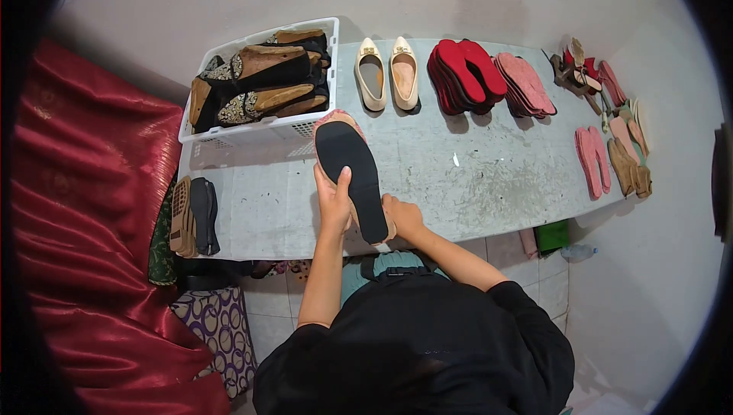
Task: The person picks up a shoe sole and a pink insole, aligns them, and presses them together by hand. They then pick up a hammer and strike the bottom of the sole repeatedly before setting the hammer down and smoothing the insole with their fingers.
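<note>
A shoe is held up over the near side of the table, its flat black sole facing me and its toe pointing away. Pinkish patterned material shows at the toe, and a tan edge runs around the sole. My left hand is closed around the left side, thumb pressed on the black sole. At the heel end, my right hand has its fingers curled against the right edge; part of its grip is hidden behind the shoe. The shoe's upper is mostly turned away from view.
A white basket of shoes on wooden lasts stands back left. Cream shoes, red insoles and pink insoles line the back. Soles lie front left; more pieces lie right. Red cloth hangs left.
</note>
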A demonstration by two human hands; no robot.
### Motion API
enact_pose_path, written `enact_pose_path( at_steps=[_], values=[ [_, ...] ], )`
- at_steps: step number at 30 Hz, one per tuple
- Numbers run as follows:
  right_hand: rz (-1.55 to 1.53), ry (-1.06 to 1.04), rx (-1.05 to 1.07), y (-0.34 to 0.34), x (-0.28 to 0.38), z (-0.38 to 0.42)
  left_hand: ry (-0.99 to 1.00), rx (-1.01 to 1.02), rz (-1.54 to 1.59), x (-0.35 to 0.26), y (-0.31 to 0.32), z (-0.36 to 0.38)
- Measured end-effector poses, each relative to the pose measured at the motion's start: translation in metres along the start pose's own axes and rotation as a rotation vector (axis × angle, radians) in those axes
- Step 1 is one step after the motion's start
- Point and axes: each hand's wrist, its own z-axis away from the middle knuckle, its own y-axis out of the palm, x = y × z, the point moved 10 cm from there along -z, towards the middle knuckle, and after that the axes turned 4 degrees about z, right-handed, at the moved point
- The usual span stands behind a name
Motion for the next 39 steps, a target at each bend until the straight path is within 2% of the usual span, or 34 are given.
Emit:
enact_pose_path(
  at_steps=[4, 6, 8, 10, 13, 16, 19, 20, 21, 22, 23, 24, 25, 27, 30, 31, 32, 35, 38, 39],
  values=[
    [-0.164, 0.092, 0.009, -0.058, -0.022, 0.003, 0.098, -0.014, -0.085, -0.022, 0.004, 0.007],
    [-0.693, 0.33, 0.21, -0.07, -0.038, 0.015, 0.113, -0.013, -0.081, -0.025, 0.004, 0.009],
    [-0.778, 0.362, 0.185, -0.088, -0.043, 0.024, 0.161, -0.006, -0.079, -0.031, 0.004, 0.008],
    [-1.075, 0.401, -0.075, -0.12, -0.055, 0.031, 0.181, -0.022, -0.09, -0.032, 0.004, 0.008],
    [-1.483, 0.228, -0.184, -0.166, -0.039, 0.039, 0.19, -0.031, -0.088, -0.028, 0.006, 0.006],
    [-1.367, -0.121, -0.282, -0.214, -0.014, 0.047, 0.205, 0.017, -0.124, -0.021, 0.017, 0.001],
    [-1.0, -0.161, -0.494, -0.211, -0.012, 0.046, 0.2, 0.064, -0.128, -0.019, 0.039, 0.001],
    [-0.856, -0.102, -0.488, -0.203, -0.014, 0.047, 0.172, 0.077, -0.076, -0.017, 0.044, 0.001],
    [-0.754, -0.059, -0.431, -0.214, -0.001, 0.044, 0.273, 0.134, -0.207, -0.024, 0.053, 0.001],
    [-0.654, -0.017, -0.373, -0.224, 0.009, 0.041, 0.272, 0.135, -0.207, -0.025, 0.056, 0.003],
    [-0.553, -0.011, -0.404, -0.224, 0.011, 0.039, 0.194, 0.143, -0.087, -0.02, 0.059, 0.006],
    [-0.554, -0.014, -0.409, -0.221, 0.011, 0.038, 0.12, 0.153, 0.033, -0.016, 0.062, 0.005],
    [-0.553, -0.074, -0.493, -0.226, 0.013, 0.041, 0.196, 0.114, -0.185, -0.018, 0.058, 0.001],
    [-0.636, -0.123, -0.605, -0.231, 0.015, 0.051, 0.177, 0.106, -0.173, -0.019, 0.056, 0.0],
    [-0.516, -0.09, -0.592, -0.234, 0.018, 0.051, 0.181, 0.096, -0.159, -0.026, 0.063, 0.004],
    [-0.465, 0.015, -0.441, -0.235, 0.015, 0.045, 0.112, 0.126, -0.038, -0.023, 0.068, 0.005],
    [-0.467, 0.028, -0.445, -0.233, 0.01, 0.045, 0.039, 0.156, 0.078, -0.019, 0.073, 0.006],
    [-0.597, -0.114, -0.755, -0.254, 0.008, 0.062, 0.082, 0.153, 0.019, -0.013, 0.075, -0.001],
    [-0.538, -0.073, -0.81, -0.257, 0.004, 0.07, 0.07, 0.131, 0.063, -0.017, 0.083, 0.004],
    [-0.459, 0.023, -0.631, -0.251, -0.003, 0.063, 0.048, 0.13, 0.104, -0.017, 0.087, 0.006]
  ],
)
